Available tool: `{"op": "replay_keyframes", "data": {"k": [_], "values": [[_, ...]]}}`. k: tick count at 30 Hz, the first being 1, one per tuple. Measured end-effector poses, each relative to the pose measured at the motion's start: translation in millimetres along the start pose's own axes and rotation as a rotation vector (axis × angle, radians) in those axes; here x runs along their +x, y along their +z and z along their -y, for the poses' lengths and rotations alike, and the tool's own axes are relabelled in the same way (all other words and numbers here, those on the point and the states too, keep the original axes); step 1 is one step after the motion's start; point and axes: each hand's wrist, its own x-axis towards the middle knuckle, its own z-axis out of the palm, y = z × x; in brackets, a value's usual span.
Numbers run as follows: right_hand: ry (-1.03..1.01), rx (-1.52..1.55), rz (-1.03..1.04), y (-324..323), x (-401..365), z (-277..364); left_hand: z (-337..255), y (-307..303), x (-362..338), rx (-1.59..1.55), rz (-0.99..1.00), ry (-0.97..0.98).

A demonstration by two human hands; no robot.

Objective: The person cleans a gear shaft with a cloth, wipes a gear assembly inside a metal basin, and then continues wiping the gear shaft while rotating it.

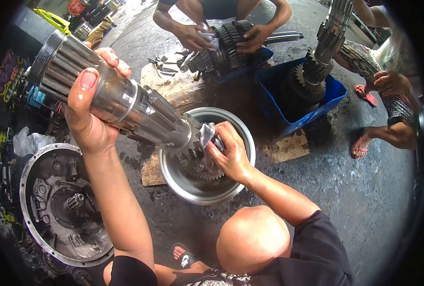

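Observation:
My left hand (92,112) is closed around the upper part of a large splined steel gear shaft (147,112), thumb on the near side. The shaft tilts from upper left down towards the middle, wet and shiny, with a toothed collar near its lower end. My right hand (233,155) pinches a crumpled grey-white rag (206,135) against that toothed collar. Below, the shaft's lower gears (209,174) sit inside a round metal basin (248,138). The rag and my fingers partly hide the gears.
A blue plastic bin (295,125) holds another upright gear shaft (326,52). Across from me, a co-worker's hands hold a rag on a gear assembly (219,50). Another person sits at right. A bell housing (28,209) lies at left; cardboard (288,148) is on the floor.

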Motion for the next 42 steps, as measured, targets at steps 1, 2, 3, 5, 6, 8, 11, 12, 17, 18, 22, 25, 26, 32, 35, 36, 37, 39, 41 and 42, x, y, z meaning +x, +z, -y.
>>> {"op": "replay_keyframes", "data": {"k": [1, 2, 3, 5, 6, 8, 11, 12, 17, 18, 22, 25, 26, 32, 35, 36, 37, 39, 41, 42], "values": [[-0.084, -0.068, -0.036, -3.4, 1.7, 4.0, 1.2, 0.2, 0.1, 0.013, -0.011, -0.009], [-0.123, -0.092, -0.102, -3.8, 9.2, 8.8, 3.0, -1.3, 0.3, -0.013, -0.051, -0.019], [-0.119, -0.097, -0.103, -4.7, 15.3, 16.8, 3.4, -0.7, 0.8, -0.018, -0.051, -0.022], [0.122, 0.117, -0.106, -2.3, 25.7, 30.4, 1.6, -0.5, 1.7, 0.012, -0.041, -0.042], [-0.019, 0.192, -0.214, 6.5, 28.4, 25.4, 1.8, -0.8, 1.6, 0.006, -0.053, -0.047], [-0.101, 0.081, -0.161, 1.9, 22.0, 16.1, 2.2, 0.9, 1.8, 0.020, -0.064, -0.030], [-0.120, -0.018, -0.116, 6.1, 4.2, 7.4, 2.2, -0.6, 1.3, -0.009, -0.050, -0.004], [-0.061, 0.002, -0.084, 4.5, 3.6, 8.0, 1.2, -0.8, 1.2, -0.013, -0.035, -0.004], [-0.058, 0.072, -0.072, 3.5, 24.7, 24.8, 0.7, -0.4, -1.5, 0.021, -0.053, -0.037], [-0.056, 0.071, -0.072, 3.4, 20.2, 23.3, 1.0, -0.8, -2.4, 0.006, -0.052, -0.048], [0.089, 0.043, -0.037, 5.5, -6.1, 6.5, 2.9, -1.8, 0.3, 0.025, -0.016, -0.003], [0.061, 0.055, -0.007, -0.2, 9.8, 10.2, 1.2, -1.2, 0.8, 0.075, -0.049, -0.011], [-0.014, 0.049, -0.020, -1.2, 14.5, 12.7, 0.3, -3.2, 0.3, 0.023, -0.065, -0.047], [-0.032, 0.005, 0.005, 3.9, -8.7, -12.6, -8.8, 28.2, -1.2, 0.280, -0.339, 0.016], [0.002, 0.035, 0.034, -4.0, -8.3, -16.3, -6.0, 37.6, -1.3, 0.355, -0.482, 0.049], [0.011, 0.049, 0.041, -7.8, -4.7, -13.8, -5.5, 31.9, 0.5, 0.306, -0.402, 0.058], [0.177, 0.086, 0.037, -12.5, 2.5, -3.5, -5.0, 27.3, 2.7, 0.257, -0.326, 0.074], [0.049, 0.106, -0.008, -7.9, 21.4, -6.1, -3.7, 22.9, 4.6, 0.222, -0.301, 0.056], [0.020, 0.085, 0.033, -7.1, 35.3, -3.4, -3.5, 18.3, 4.9, 0.187, -0.277, 0.040], [-0.013, 0.059, 0.077, -7.5, 39.3, -2.3, -3.6, 15.5, 5.0, 0.198, -0.255, 0.035]]}}
